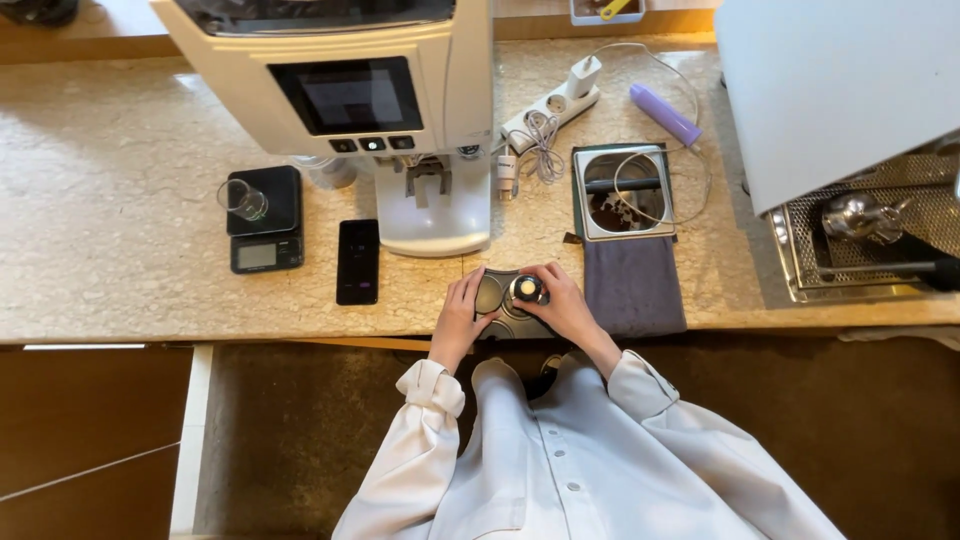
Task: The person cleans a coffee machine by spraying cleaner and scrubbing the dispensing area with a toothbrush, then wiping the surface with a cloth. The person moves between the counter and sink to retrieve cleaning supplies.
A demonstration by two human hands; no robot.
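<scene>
left hand (462,310) steadies dark tray (492,296) | right hand (560,300) grips round tamper (527,290) | tray base hidden

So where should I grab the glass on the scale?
Grip the glass around its side wall, coming from the counter's front edge. It stands upright and open-topped on the black scale, and the white machine crowds its back right, so that side is probably tighter.

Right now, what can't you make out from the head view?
- Head view: what the right hand grips on the dark stand; fingers cover it.
- Scale display: too small.
- Steel tray: cut by right edge, partly under the grey panel.
</scene>
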